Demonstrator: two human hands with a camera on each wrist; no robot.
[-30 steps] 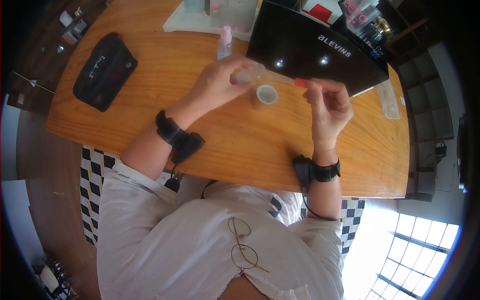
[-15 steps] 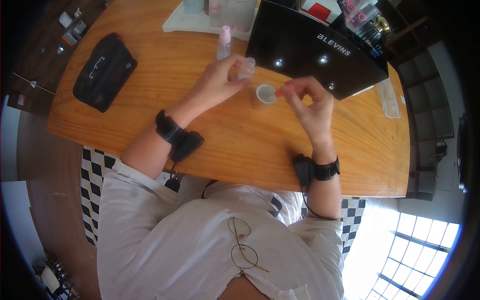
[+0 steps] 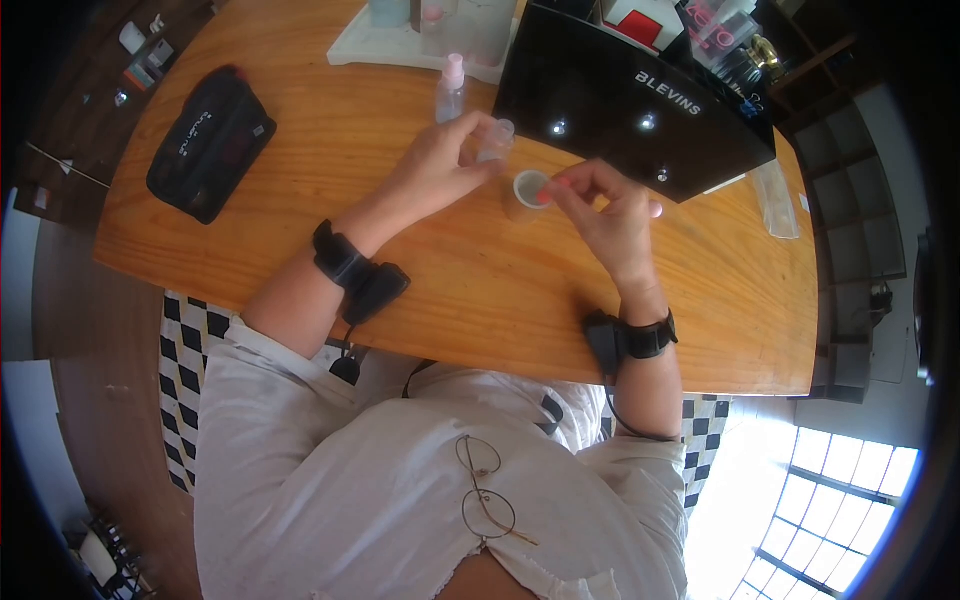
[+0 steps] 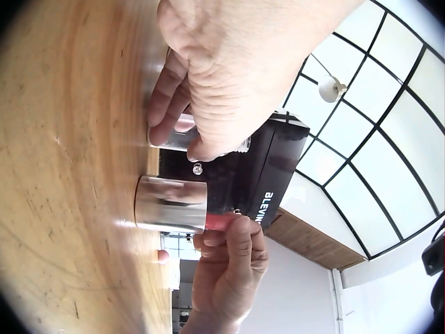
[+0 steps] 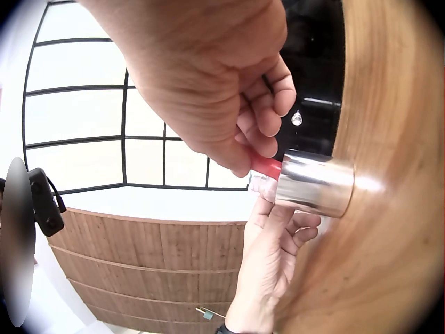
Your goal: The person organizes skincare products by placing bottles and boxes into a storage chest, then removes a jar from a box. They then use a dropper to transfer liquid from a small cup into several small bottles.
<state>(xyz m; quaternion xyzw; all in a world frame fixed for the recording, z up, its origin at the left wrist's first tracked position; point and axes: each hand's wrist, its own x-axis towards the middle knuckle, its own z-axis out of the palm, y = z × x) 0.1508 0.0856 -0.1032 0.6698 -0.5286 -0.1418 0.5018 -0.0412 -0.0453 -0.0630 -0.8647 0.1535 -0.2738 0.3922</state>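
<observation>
Between thumb and fingers my right hand (image 3: 615,220) pinches a dropper with a red bulb (image 5: 265,167). Its lower end is hidden inside a small metal cup (image 3: 527,200), which stands on the wooden table. In the right wrist view the cup (image 5: 315,184) is shiny, and the red part is right at its rim. My left hand (image 3: 435,165) grips a small clear bottle (image 3: 497,140) just left of the cup and a little behind it. The bottle's mouth is uncovered and faces up. The left wrist view shows the cup (image 4: 171,204) between both hands.
Behind the hands stands a black drawer box (image 3: 620,120) marked BLEVINS. A pink-topped spray bottle (image 3: 451,92) is just beyond my left hand, near a white tray (image 3: 350,47). A black pouch (image 3: 212,145) lies at the left, a clear plastic sleeve (image 3: 775,200) at the right.
My right hand has moved left and toward me, bringing the dropper from beside the bottle's mouth down into the cup. My left hand and bottle have shifted slightly left, away from the dropper.
</observation>
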